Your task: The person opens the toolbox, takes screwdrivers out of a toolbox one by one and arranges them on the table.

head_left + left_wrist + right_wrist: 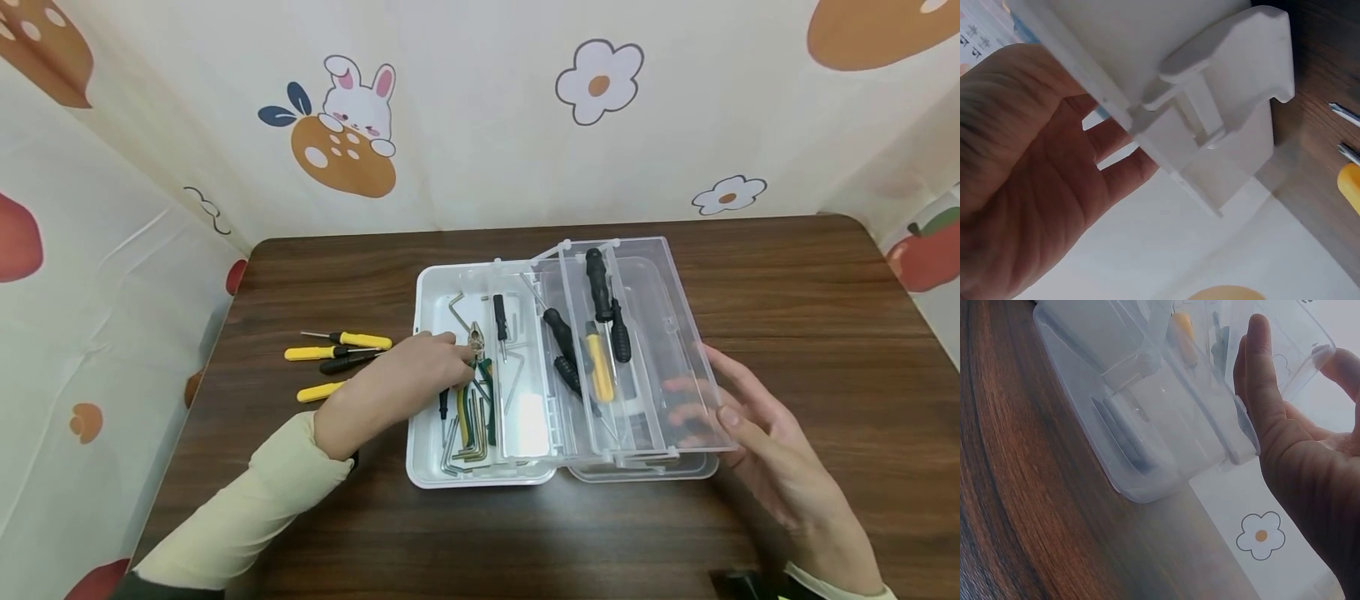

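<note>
A white toolbox (pixel 427 467) lies opened on the table, its clear lid (pixel 712 467) folded out to the right. A clear divided tray (pixel 652 275) hangs over both. My right hand (pixel 780 467) grips the tray's right edge, thumb above and fingers beneath; in the right wrist view the hand (pixel 1297 425) is at the tray's corner. My left hand (pixel 405 375) reaches over the box's left wall, fingers by the pliers (pixel 476 335) with green-and-yellow handles. The wall hides its fingertips in the left wrist view, so whether they grip the pliers is unclear.
Several hex keys (pixel 471 429) lie in the box. The tray region shows black screwdrivers (pixel 597 283) and a yellow-handled one (pixel 600 367). Left of the box are several screwdrivers, including a yellow one (pixel 363 340) and a black one (pixel 341 365). A patterned cloth (pixel 480 150) stands behind the table.
</note>
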Tool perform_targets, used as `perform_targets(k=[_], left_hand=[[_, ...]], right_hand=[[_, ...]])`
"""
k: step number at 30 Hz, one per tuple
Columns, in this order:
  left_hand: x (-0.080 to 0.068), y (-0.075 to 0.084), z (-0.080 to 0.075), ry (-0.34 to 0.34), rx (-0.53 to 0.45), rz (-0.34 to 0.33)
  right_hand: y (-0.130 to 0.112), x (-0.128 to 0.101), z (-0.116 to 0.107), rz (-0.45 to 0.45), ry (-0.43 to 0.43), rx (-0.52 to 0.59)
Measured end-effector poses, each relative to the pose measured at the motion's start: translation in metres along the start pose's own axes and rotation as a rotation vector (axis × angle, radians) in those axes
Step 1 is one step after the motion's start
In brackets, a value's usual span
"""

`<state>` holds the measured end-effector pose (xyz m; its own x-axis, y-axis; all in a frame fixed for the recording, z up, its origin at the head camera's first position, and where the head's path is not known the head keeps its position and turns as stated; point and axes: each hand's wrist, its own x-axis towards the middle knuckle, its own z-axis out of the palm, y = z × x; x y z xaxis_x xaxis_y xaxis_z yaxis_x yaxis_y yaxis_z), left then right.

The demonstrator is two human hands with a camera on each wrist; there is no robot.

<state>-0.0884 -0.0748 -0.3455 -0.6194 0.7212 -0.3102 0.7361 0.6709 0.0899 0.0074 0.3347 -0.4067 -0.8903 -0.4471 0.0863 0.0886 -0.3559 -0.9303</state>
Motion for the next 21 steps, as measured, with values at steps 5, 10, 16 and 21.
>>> perform_targets(k=[5,10,16,21], left_hand=[[-0.003,0.004,-0.003,0.004,0.059,0.010],[-0.007,0.003,-0.004,0.045,0.137,0.047],[-0.023,-0.003,-0.010,0.192,0.241,0.094],[-0.038,-0.011,-0.015,0.277,0.217,0.066]], right_hand=[[0.004,0.000,-0.004,-0.041,-0.028,0.065],[0.004,0.001,-0.002,-0.051,-0.047,0.096],[0.003,0.002,0.000,-0.081,-0.084,0.105],[0.003,0.003,-0.001,-0.092,-0.096,0.119]])
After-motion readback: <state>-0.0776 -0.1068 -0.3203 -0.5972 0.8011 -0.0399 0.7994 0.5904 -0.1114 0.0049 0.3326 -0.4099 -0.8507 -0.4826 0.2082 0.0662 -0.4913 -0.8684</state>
